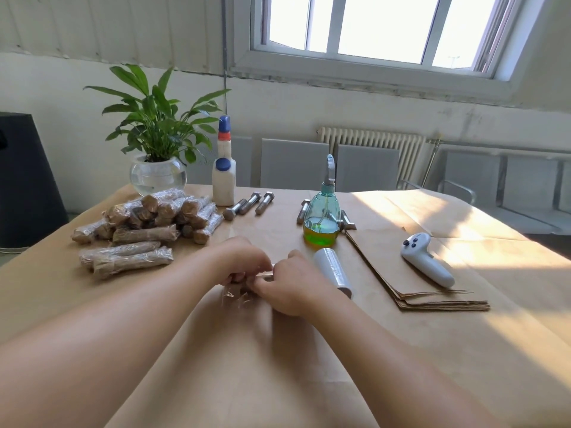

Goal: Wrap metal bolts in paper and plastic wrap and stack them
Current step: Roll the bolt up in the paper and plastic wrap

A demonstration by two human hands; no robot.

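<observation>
My left hand [239,261] and my right hand [292,285] meet at the table's middle, fingers curled round a paper-wrapped bolt [239,293] with clear plastic wrap bunched at its near end; most of it is hidden under my hands. A roll of plastic wrap [333,271] lies just right of my right hand. A pile of wrapped bolts [145,227] is stacked at the left. Three bare metal bolts [248,203] lie behind, and more bolts [302,211] sit partly hidden by a spray bottle. A stack of brown paper sheets [401,273] lies at the right.
A green-liquid spray bottle [321,217] stands mid-table. A white glue bottle [224,180] and a potted plant in a glass bowl [157,171] stand at the back left. A white controller [426,259] rests on the paper stack. Brown paper covers the table [463,350].
</observation>
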